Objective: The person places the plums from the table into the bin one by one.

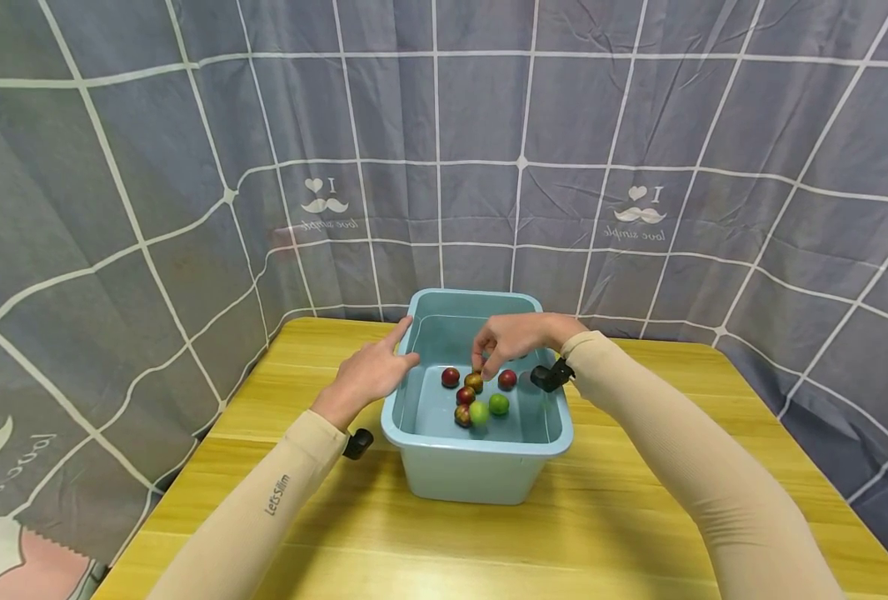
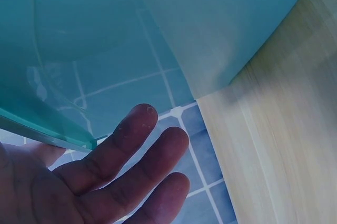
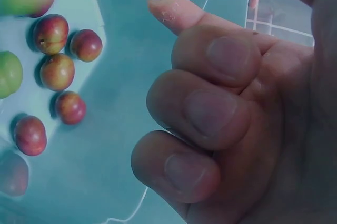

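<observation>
A light blue plastic basin (image 1: 477,447) stands on the wooden table. On its floor lie several red and yellow-red plums (image 1: 450,377) and two green round fruits (image 1: 499,404). My left hand (image 1: 369,372) rests at the basin's left rim; in the left wrist view its fingers (image 2: 142,182) extend loosely outside the wall. My right hand (image 1: 515,335) reaches in over the fruit, fingers pointing down. The right wrist view shows three fingers (image 3: 202,105) curled and the index stretched out, with no fruit seen between them. Plums (image 3: 57,71) lie below and beside that hand.
The wooden table (image 1: 324,533) extends around the basin. A grey curtain with white grid lines (image 1: 474,108) hangs behind the table and along both sides. Black wrist cameras (image 1: 357,443) are strapped to both wrists.
</observation>
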The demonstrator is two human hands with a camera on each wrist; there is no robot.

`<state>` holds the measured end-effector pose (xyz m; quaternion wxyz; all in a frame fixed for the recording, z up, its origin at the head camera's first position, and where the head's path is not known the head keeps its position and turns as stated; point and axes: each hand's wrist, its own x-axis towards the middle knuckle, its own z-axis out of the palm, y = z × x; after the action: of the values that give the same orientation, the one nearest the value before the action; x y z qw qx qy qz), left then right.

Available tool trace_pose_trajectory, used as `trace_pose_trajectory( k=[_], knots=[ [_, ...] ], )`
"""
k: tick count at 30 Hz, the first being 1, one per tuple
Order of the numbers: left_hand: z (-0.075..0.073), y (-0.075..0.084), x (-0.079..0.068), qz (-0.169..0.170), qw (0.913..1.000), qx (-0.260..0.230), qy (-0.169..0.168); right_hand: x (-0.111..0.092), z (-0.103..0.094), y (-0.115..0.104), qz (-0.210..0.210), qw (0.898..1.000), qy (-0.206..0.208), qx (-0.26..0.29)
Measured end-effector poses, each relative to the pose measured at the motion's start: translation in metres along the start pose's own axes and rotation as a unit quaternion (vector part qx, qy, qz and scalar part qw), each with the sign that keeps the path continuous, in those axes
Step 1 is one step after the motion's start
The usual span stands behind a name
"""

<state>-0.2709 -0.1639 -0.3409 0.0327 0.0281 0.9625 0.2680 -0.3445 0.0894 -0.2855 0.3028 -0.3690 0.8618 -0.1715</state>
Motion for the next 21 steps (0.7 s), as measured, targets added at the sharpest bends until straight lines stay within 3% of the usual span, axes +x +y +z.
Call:
trace_pose_trajectory(
  k=[9,16,21],
  knots=[
    [0.0,0.001,0.001,0.005,0.9999,0.01,0.002,-0.015,-0.004,0.004,-0.014,0.999,0.039,-0.002],
    [-0.005,-0.003,0.002,0.014,0.9994,0.032,-0.003,-0.038,-0.003,0.012,-0.052,0.992,0.118,-0.001],
    [-0.012,-0.007,0.001,0.025,0.9991,0.033,-0.012,-0.057,0.002,0.024,-0.055,0.981,0.185,0.012]
  ],
)
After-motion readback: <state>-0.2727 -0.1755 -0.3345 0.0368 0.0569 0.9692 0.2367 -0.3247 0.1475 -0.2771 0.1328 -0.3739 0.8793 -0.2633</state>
